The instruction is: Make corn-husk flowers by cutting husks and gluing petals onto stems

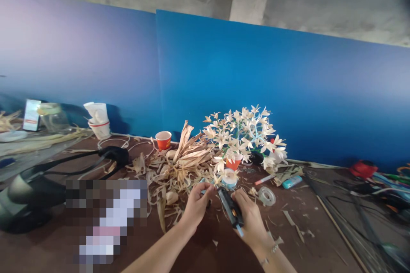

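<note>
Pinching the pale flower (217, 178) near the tip of the glue gun (228, 204), my left hand (195, 208) nearly closed, my right hand (250, 214) wrapped round its grip, I judge the petals light, brittle, best held low

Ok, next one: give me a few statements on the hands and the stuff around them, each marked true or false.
The right hand holds a black glue gun. True.
The bracelet is on the left wrist. False: the bracelet is on the right wrist.
A clear tape roll lies on the table. True.
The leftmost orange cup lies on its side. False: that orange cup stands upright.
The panel behind the white flowers is blue. True.
</note>
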